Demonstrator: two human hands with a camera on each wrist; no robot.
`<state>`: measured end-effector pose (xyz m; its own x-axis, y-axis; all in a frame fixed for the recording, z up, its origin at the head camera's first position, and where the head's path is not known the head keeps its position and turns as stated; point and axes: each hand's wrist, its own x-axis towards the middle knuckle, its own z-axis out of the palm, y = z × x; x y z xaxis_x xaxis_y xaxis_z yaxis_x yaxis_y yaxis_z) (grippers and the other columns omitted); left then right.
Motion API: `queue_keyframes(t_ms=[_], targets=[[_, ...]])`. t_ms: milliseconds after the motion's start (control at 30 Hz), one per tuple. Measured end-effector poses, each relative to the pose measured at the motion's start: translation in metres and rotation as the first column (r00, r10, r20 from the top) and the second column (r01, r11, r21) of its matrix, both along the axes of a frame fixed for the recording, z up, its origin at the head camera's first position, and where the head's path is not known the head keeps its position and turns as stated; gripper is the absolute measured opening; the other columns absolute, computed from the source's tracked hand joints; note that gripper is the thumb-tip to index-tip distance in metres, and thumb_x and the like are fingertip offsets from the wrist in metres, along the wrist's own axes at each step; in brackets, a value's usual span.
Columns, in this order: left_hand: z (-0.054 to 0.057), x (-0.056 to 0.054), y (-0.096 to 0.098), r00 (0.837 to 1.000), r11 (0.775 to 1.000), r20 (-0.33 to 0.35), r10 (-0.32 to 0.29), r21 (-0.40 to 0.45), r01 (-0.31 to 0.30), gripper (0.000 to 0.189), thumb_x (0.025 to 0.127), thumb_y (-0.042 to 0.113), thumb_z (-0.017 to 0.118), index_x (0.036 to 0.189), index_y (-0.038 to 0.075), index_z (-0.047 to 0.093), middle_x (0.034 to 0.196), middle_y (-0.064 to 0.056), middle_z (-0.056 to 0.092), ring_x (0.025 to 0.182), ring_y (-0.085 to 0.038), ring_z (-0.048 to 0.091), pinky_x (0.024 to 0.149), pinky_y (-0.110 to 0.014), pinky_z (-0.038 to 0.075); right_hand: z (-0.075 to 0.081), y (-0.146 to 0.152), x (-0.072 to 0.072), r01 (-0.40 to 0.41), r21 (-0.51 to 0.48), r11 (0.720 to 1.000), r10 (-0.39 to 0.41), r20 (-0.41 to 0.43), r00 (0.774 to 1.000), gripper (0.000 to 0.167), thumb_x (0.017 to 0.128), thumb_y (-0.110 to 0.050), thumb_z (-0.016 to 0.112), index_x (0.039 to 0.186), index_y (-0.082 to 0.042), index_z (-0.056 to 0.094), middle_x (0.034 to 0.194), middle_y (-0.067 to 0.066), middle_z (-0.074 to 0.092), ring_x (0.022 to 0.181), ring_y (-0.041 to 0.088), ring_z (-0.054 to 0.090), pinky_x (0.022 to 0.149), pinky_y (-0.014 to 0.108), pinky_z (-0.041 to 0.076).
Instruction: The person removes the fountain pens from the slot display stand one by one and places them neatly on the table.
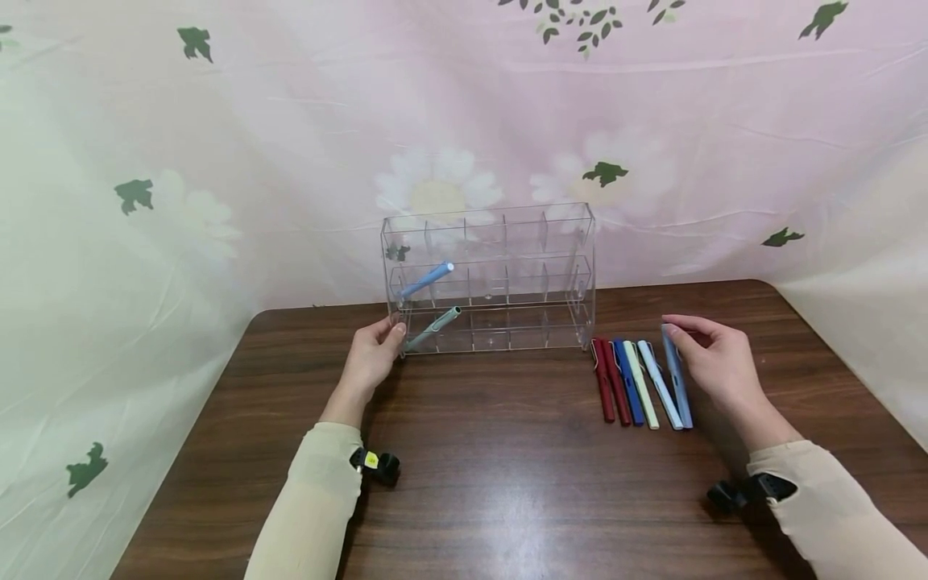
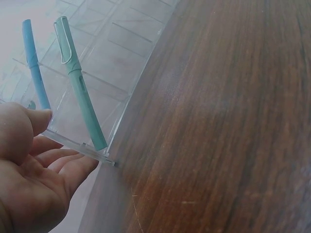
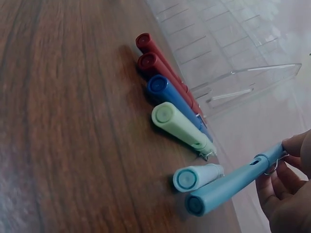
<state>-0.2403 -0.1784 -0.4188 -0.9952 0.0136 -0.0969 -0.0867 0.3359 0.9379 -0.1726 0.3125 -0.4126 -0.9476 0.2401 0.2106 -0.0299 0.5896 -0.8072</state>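
A clear, tiered pen rack (image 1: 525, 304) stands at the back of the table. My left hand (image 1: 371, 356) grips its left side wall, thumb on one face and fingers behind. Two capped pens lean in the leftmost compartments: a blue pen (image 1: 426, 280) in a higher tier and a teal pen (image 2: 80, 90) in the lowest one. To the right of the rack, my right hand (image 1: 714, 362) pinches the clip end of a grey-blue pen (image 3: 233, 187) between thumb and fingers. That pen is tilted, its clip end raised and its other end low beside the light blue pen (image 3: 197, 177).
Left of the held pen, a row lies on the brown wooden table (image 1: 507, 475): two red pens (image 1: 604, 383), a dark blue pen (image 1: 629, 385), a pale green pen (image 1: 641, 387) and the light blue one. A flowered cloth (image 1: 319, 161) hangs behind the table.
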Motion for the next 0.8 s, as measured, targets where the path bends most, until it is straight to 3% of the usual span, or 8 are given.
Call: queue_keyframes(t_ms=[167,400,500,700,800], targets=[[0.000,0.001,0.001,1.000,1.000,-0.002,-0.002,-0.004,0.002,0.051,0.116,0.023,0.051,0.161,-0.001,0.047,0.155,-0.023,0.060,0.148,-0.034,0.055,0.121,-0.051,0.047,-0.004,0.002,-0.002,0.011,-0.009,1.000,-0.011,0.047,0.999,0.044,0.110,-0.035,0.064,0.138,-0.003,0.072,0.103,-0.031,0.065,0.089,-0.002,0.056,0.066,0.013,0.051],[0.001,0.001,0.000,1.000,1.000,0.002,0.001,0.005,-0.001,0.052,0.116,0.024,0.052,0.161,0.000,0.047,0.155,-0.022,0.060,0.148,-0.033,0.055,0.121,-0.050,0.048,-0.010,0.005,-0.007,0.018,0.019,1.000,-0.020,0.123,0.992,0.046,0.112,-0.038,0.060,0.141,-0.003,0.070,0.137,0.019,0.070,0.096,-0.005,0.054,0.072,0.008,0.050],[0.001,0.001,0.000,1.000,1.000,0.005,-0.001,0.004,0.001,0.051,0.116,0.024,0.051,0.161,0.000,0.046,0.156,-0.022,0.060,0.148,-0.033,0.055,0.121,-0.050,0.048,-0.012,0.007,-0.010,0.007,0.043,0.999,-0.013,0.154,0.988,0.047,0.112,-0.038,0.058,0.141,-0.003,0.070,0.142,0.026,0.068,0.098,-0.005,0.054,0.073,0.006,0.047],[0.001,0.000,0.000,1.000,1.000,0.006,0.002,-0.009,-0.001,0.051,0.116,0.025,0.052,0.161,0.001,0.047,0.154,-0.022,0.061,0.147,-0.034,0.057,0.120,-0.051,0.048,-0.018,0.015,-0.017,-0.048,0.118,0.992,0.024,0.200,0.979,0.047,0.114,-0.035,0.056,0.140,0.003,0.069,0.139,0.033,0.067,0.108,0.027,0.060,0.068,0.015,0.047],[0.002,0.000,0.000,1.000,1.000,0.005,0.002,-0.005,-0.002,0.051,0.116,0.025,0.051,0.161,0.001,0.048,0.154,-0.022,0.062,0.146,-0.033,0.057,0.120,-0.050,0.048,-0.022,0.018,-0.021,-0.074,0.141,0.987,0.042,0.219,0.975,0.046,0.115,-0.033,0.054,0.138,0.005,0.069,0.138,0.035,0.067,0.116,0.039,0.061,0.077,0.024,0.051]])
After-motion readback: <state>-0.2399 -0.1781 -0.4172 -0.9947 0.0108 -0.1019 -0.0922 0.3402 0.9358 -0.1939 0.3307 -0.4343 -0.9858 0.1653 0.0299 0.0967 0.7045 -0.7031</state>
